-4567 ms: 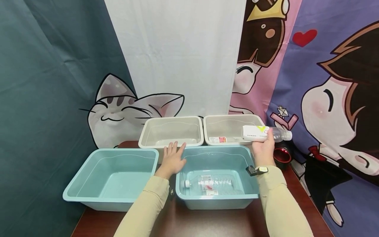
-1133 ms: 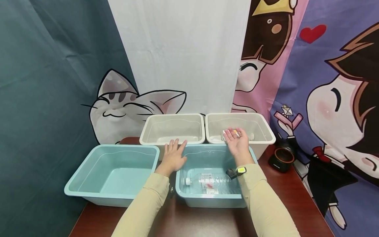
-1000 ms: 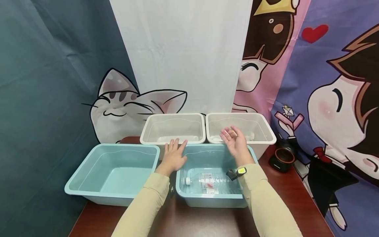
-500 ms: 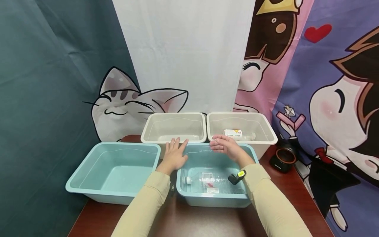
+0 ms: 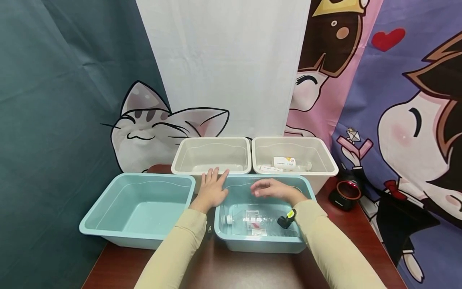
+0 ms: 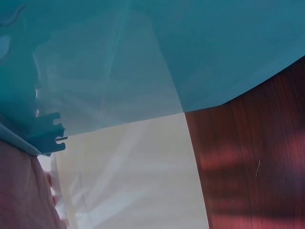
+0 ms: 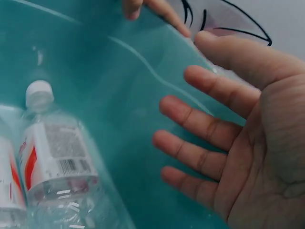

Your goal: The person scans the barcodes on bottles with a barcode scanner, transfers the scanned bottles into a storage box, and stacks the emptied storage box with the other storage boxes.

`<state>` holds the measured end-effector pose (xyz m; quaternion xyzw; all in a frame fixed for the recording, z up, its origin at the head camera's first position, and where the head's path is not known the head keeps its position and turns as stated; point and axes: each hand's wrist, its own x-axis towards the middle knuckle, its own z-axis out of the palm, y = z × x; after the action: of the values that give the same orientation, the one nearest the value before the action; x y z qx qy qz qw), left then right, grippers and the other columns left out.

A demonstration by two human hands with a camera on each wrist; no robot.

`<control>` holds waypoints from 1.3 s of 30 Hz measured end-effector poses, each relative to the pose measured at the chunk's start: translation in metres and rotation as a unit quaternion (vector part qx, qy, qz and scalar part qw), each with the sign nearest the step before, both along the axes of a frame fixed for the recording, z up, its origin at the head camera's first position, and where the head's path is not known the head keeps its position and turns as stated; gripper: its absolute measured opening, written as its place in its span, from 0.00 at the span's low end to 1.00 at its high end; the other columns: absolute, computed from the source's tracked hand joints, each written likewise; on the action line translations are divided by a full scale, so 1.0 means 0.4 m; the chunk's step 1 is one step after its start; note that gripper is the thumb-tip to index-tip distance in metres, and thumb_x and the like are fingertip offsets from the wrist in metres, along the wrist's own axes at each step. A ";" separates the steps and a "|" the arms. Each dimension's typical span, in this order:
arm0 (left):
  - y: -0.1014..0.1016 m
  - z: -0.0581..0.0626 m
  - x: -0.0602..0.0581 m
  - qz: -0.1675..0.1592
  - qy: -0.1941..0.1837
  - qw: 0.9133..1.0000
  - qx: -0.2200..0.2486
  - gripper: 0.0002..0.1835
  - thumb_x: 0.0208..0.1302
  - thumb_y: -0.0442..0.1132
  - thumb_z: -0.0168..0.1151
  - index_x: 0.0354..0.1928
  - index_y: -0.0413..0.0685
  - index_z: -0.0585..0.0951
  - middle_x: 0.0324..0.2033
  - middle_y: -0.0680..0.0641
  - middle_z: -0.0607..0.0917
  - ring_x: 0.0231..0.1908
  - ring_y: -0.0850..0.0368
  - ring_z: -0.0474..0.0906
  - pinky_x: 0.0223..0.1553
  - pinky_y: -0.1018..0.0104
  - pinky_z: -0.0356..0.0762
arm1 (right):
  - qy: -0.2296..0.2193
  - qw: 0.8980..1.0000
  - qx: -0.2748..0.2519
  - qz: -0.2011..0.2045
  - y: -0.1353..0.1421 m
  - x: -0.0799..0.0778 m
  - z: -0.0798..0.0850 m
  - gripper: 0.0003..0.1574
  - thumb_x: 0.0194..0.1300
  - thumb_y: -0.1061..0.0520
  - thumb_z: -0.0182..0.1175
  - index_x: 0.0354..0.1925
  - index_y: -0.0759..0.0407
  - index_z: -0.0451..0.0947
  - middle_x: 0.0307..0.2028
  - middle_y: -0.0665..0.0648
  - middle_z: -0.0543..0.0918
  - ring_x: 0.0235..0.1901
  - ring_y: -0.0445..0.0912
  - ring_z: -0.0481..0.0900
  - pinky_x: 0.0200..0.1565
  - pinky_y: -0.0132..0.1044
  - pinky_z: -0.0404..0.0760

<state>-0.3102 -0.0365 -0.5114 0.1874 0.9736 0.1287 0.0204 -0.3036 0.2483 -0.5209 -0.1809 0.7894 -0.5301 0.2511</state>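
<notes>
My right hand [image 5: 274, 188] hovers over the right blue basin [image 5: 261, 245], its fingers loosely bent around nothing. The right wrist view shows its palm and fingers apart from the plastic bottle [image 7: 59, 157], which has a white cap and a red-and-white label. A second bottle [image 7: 7, 176] lies beside it in the basin. My left hand [image 5: 211, 190] rests with spread fingers near the basin's left back corner, fingertips at the front rim of the left cream bin [image 5: 211, 154]. Inside the right cream bin [image 5: 294, 144] lies a white-labelled bottle [image 5: 285, 163] with another pale label in front.
At the left stands another blue basin [image 5: 137, 216], on the brown table [image 5: 245, 269]. A black object with a red ring [image 5: 345, 192] sits right of the bins. Behind everything hangs a printed curtain [image 5: 223, 72].
Earlier my right hand held the white-labelled bottle above the right cream bin. It let go of the bottle inside and drew back over the right blue basin. My left hand stayed put.
</notes>
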 end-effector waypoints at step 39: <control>-0.002 0.009 0.006 -0.001 0.004 1.000 0.000 0.39 0.71 0.50 0.51 0.81 0.61 0.52 0.80 0.39 0.47 0.79 0.39 0.36 0.76 0.40 0.31 | -0.052 0.939 0.332 0.077 -0.046 0.024 -0.100 0.48 0.44 0.45 0.81 0.63 0.51 0.76 0.56 0.56 0.79 0.60 0.55 0.75 0.65 0.59 0.70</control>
<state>-0.3080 -0.0373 -0.5078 0.1890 0.9735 0.1277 0.0169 -0.2938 0.2300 -0.5607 -0.1195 0.8901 -0.2259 0.3773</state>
